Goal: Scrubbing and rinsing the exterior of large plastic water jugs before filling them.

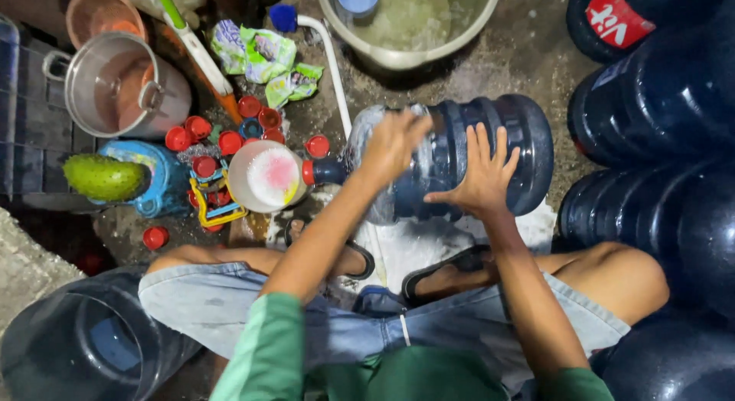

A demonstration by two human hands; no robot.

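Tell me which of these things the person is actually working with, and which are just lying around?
In use:
- large blue water jug lying on its side, soapy
- left hand on the jug's shoulder, blurred
- right hand flat on its body
- white hose beside the jug's neck

Lying about:
- red caps
- metal pot
- basin of water
- empty sachets
- other jugs

The left hand [392,144] is motion-blurred, so its grip cannot be told. It covers part of the lying water jug [459,160]. Neighbouring dark jugs [666,102] run off the right edge, perhaps four.
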